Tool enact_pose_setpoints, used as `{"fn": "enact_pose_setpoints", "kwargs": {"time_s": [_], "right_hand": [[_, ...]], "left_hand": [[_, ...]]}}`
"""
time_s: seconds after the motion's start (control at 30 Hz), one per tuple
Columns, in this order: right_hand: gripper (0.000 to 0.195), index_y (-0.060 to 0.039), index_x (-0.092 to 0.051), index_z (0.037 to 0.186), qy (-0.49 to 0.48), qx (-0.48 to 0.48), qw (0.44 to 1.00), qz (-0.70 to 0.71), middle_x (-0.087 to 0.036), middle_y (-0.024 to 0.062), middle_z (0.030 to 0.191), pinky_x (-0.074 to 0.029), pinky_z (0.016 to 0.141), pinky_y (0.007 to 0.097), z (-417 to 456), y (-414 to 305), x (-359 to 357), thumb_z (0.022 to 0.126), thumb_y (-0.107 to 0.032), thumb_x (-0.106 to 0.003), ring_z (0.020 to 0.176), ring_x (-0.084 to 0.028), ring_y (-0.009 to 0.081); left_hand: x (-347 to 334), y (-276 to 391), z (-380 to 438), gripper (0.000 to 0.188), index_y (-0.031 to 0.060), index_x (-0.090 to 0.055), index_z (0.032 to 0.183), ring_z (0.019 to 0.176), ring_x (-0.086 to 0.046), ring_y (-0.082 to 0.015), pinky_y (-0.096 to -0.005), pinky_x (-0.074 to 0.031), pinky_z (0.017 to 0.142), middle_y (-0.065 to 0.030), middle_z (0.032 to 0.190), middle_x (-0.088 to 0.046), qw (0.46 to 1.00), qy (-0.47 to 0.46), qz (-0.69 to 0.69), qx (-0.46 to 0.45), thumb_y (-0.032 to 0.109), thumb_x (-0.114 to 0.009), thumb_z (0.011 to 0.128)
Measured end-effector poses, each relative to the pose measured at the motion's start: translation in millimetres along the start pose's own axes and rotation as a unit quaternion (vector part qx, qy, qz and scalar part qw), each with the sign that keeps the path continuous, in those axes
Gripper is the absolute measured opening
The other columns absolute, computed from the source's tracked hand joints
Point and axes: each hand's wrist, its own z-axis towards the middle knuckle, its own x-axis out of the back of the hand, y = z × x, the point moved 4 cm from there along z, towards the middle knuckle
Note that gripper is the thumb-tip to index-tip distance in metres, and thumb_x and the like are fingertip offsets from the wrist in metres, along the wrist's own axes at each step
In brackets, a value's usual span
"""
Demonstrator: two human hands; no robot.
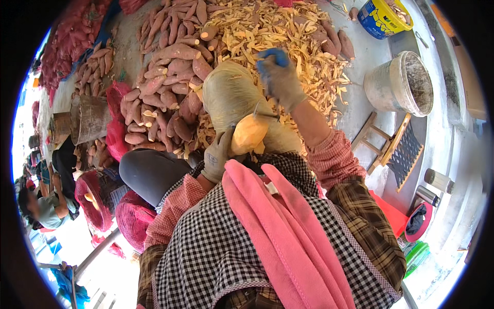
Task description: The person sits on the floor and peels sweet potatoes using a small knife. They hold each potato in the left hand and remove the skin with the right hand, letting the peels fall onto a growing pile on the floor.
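Observation:
My left hand (pixel 218 156), in a grey work glove, holds a largely peeled sweet potato (pixel 249 135) above my lap. Its flesh is pale orange, and a strip of peel hangs near its lower end. My right hand (pixel 283 83), gloved as well, grips a peeler by its blue handle (pixel 274 58). The metal head of the peeler (pixel 266 114) lies at the upper right side of the sweet potato; whether the blade touches it I cannot tell. Under both hands is a knee wrapped in translucent plastic (pixel 227 96).
Unpeeled sweet potatoes (pixel 179 63) are heaped at the left, beside a wide pile of peelings (pixel 247 29). A whitish bucket (pixel 386 83), a yellow-and-blue bucket (pixel 380 21) and a wooden stool (pixel 393 148) stand right. Another person (pixel 54 208) sits at far left.

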Motion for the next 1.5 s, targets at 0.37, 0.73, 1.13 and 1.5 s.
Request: {"fn": "enact_pose_setpoints", "kwargs": {"time_s": [0.37,0.73,1.13,1.5], "right_hand": [[0.005,-0.0080,-0.054,0.093,-0.017,-0.069,0.996,-0.047,-0.047,-0.0030,0.071,-0.040,0.049,0.0237,-22,-6,6,0.094,-0.012,-0.056,0.054,-0.043,0.0089],[0.029,-0.0014,-0.059,0.116,-0.172,-0.147,0.972,0.059,-0.049,-0.0052,0.071,-0.031,0.045,0.0196,-84,5,20,0.090,-0.012,-0.062,0.053,-0.042,0.0037],[0.011,-0.0082,-0.060,0.102,-0.002,-0.056,0.997,0.057,-0.049,-0.0051,0.072,-0.039,0.054,0.0216,-100,6,4,0.094,-0.016,-0.057,0.062,-0.046,0.0062],[0.008,-0.0063,-0.054,0.097,0.233,-0.079,0.965,0.089,-0.058,0.0037,0.076,-0.050,0.064,0.0289,28,-1,5,0.091,-0.010,-0.058,0.072,-0.058,0.0161]], "left_hand": [[10,17,9,0.076,0.0179,-0.045,0.141,0.104,-0.060,-0.0382,-0.0437,-0.052,0.084,-0.0185,0.123,-0.055,0.991,-0.060,0.118,-0.034,0.031,-0.074,0.073],[67,19,68,0.069,0.0026,-0.042,0.137,0.110,-0.056,-0.0180,-0.0308,-0.048,0.095,-0.0088,0.121,-0.056,0.839,0.019,-0.535,0.096,-0.010,-0.070,0.076],[31,58,11,0.111,-0.0046,-0.012,0.151,0.133,-0.041,-0.0349,-0.0389,-0.039,0.106,-0.0284,0.146,-0.034,0.937,0.009,-0.328,0.117,0.024,-0.083,0.070],[14,27,-6,0.095,-0.0011,-0.025,0.150,0.129,-0.045,-0.0243,-0.0336,-0.042,0.104,-0.0163,0.143,-0.042,0.903,0.025,-0.394,0.169,0.004,-0.079,0.071]]}}
